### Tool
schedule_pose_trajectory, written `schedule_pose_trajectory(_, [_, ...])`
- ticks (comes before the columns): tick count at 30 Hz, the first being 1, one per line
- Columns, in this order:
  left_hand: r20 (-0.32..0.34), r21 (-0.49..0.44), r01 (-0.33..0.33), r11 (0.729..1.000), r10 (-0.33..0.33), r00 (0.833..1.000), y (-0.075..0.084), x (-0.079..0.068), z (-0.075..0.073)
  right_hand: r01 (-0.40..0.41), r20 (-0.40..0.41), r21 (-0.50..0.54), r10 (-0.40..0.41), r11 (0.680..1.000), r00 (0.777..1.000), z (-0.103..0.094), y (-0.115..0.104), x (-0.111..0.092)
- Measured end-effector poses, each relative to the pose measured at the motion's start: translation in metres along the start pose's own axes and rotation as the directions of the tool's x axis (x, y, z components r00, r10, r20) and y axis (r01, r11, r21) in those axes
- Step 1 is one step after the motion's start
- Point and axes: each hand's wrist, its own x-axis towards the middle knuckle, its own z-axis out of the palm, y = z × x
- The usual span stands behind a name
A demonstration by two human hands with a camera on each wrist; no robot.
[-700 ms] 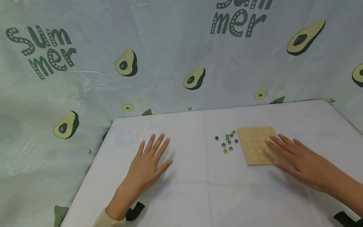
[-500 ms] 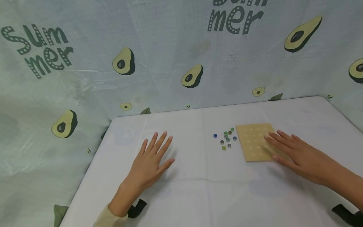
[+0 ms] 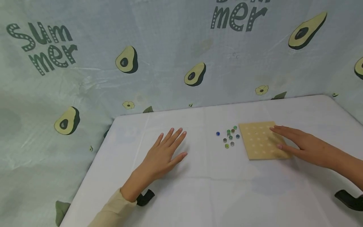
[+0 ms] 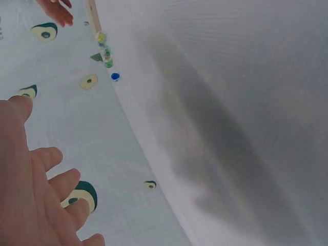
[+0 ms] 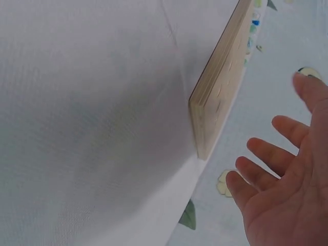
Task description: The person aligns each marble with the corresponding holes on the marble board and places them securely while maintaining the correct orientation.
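A square wooden board with rows of shallow round dimples lies flat on the right part of the table. Several small glass marbles, mostly green and clear, sit loosely grouped just left of it, with a blue marble a little apart. My right hand hovers over the board's right edge, fingers extended, holding nothing. My left hand hangs above the cloth left of the marbles, fingers spread and nothing in them. In the right wrist view a gap shows between the right hand and the board.
A white cloth covers the table. Behind and at the left hangs a pale curtain printed with avocados and lettering. Black straps show at both wrists.
My left hand has moved right and slightly forward, nearer the marbles. The right hand has turned a little and shifted slightly right over the board. Board and marbles stay put; the head view shifts slightly.
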Motion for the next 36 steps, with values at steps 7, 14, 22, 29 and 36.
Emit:
schedule_pose_trajectory(7, [-0.006, -0.028, -0.089, 0.996, 0.089, 0.996, 0.008, 0.019, 0.000, -0.048, 0.034, -0.026, 0.049, 0.998, 0.998, -0.005, 0.015, 0.009])
schedule_pose_trajectory(14, [-0.013, -0.109, -0.131, 0.985, 0.130, 0.991, 0.020, 0.042, 0.004, -0.082, 0.056, -0.050, 0.085, 0.995, 0.995, -0.005, 0.041, 0.016])
schedule_pose_trajectory(22, [0.094, -0.195, -0.057, 0.979, 0.077, 0.993, 0.029, 0.066, 0.011, -0.069, 0.092, 0.020, 0.067, 0.997, 0.994, 0.004, 0.053, 0.019])
schedule_pose_trajectory(29, [0.137, -0.313, -0.019, 0.950, 0.065, 0.988, 0.025, 0.099, 0.022, -0.052, 0.107, 0.023, 0.050, 0.998, 0.993, 0.007, 0.058, 0.020])
schedule_pose_trajectory(36, [0.098, -0.417, -0.081, 0.906, 0.133, 0.986, 0.020, 0.128, 0.030, -0.054, 0.125, -0.016, 0.056, 0.998, 0.991, 0.009, 0.060, 0.020])
